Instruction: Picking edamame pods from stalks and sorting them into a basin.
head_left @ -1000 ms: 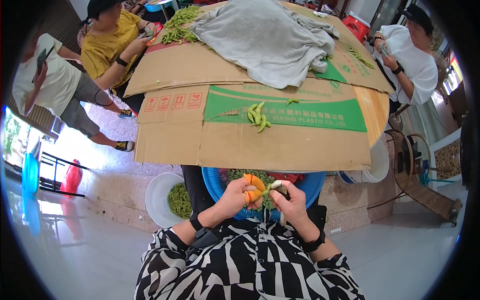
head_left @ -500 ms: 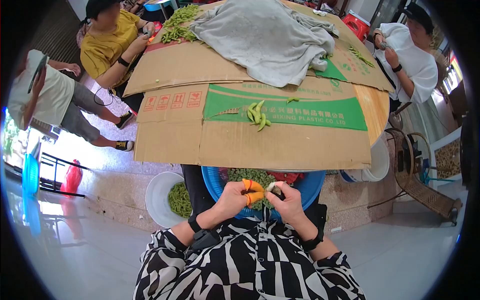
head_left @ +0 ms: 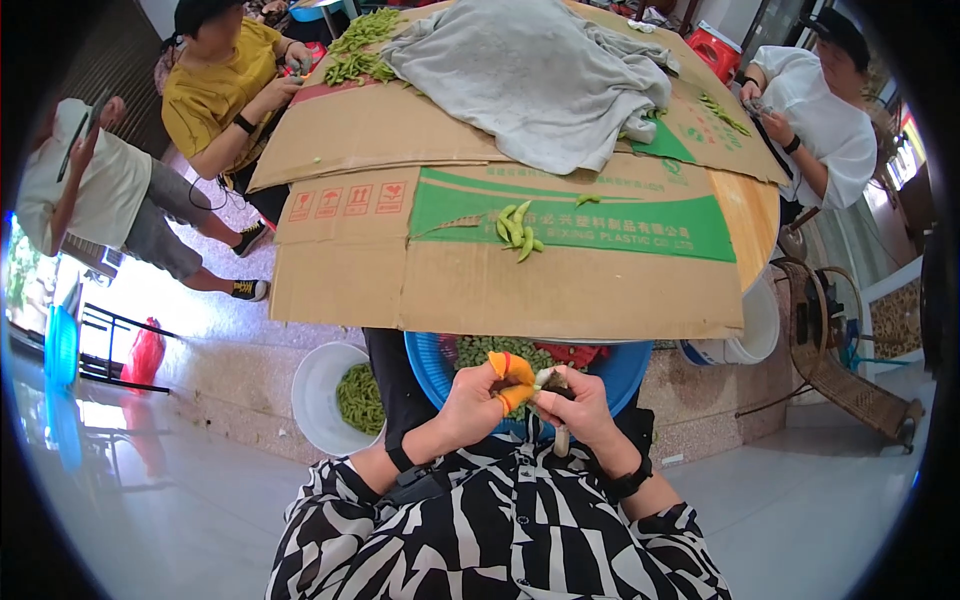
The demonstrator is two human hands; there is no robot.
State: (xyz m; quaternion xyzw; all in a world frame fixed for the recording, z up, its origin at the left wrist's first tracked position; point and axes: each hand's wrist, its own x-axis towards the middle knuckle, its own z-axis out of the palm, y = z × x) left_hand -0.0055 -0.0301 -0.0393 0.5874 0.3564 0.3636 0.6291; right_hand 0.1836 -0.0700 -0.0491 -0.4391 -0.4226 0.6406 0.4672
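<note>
Over a blue basket point(head_left: 424, 372), my two hands meet at the fingertips. My left hand point(head_left: 478, 400), wearing orange finger covers on the thumb and a finger, is closed in a pinch on a small pale-green bean pod point(head_left: 543, 378). My right hand point(head_left: 588, 408) is closed too, its fingers curled against the same pod; a dark greyish patch shows at its fingertips, too small to make out. Shelled green beans point(head_left: 500, 352) lie in the basket, partly hidden by my hands, with something red beside them.
A white bucket of green pods point(head_left: 360, 398) stands left of the basket. Cardboard point(head_left: 560, 290) covers the table ahead, with several loose pods point(head_left: 518, 230) and a grey cloth point(head_left: 520, 80). Two people sit at the table; another stands at left. A white bucket point(head_left: 757, 325) is at right.
My hands have shifted slightly; the right thumb has rolled lower and more of the pale-green pod shows between my fingertips. The person standing at left has raised an arm.
</note>
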